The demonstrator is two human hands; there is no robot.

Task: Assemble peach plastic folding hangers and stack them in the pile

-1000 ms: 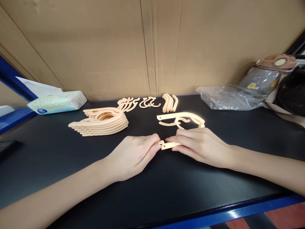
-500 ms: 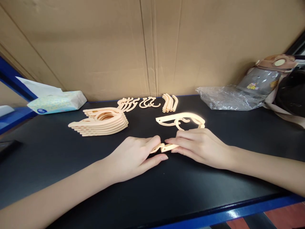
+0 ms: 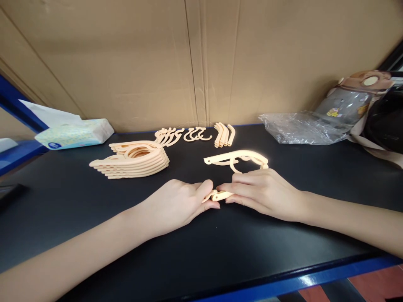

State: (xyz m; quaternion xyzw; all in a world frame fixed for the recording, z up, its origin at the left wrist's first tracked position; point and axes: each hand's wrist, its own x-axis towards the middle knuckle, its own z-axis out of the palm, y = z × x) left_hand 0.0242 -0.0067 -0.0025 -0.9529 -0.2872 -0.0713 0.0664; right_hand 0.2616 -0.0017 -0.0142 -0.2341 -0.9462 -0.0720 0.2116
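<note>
A cream plastic folding hanger [image 3: 236, 158] lies at the middle of the table, its hook curling toward me. My right hand [image 3: 267, 195] is closed on one of its arms, whose end with a small hole sticks out past the fingertips. My left hand [image 3: 179, 201] pinches a small cream hanger end piece [image 3: 209, 195] between thumb and curled forefinger. Its tip meets the end of the hanger arm; whether the two are joined I cannot tell. Most of the end piece is hidden by my left fingers.
A stack of folded hangers [image 3: 132, 163] stands at left. Behind are loose curved pieces [image 3: 168, 136], hooks [image 3: 197, 134] and arm pieces [image 3: 224, 135]. A tissue pack [image 3: 75, 133] is back left; a clear plastic bag [image 3: 299, 128] and a bottle [image 3: 344, 102] are back right.
My left thumb and forefinger have closed more tightly around the end piece. The hanger in my right hand has shifted slightly to the left.
</note>
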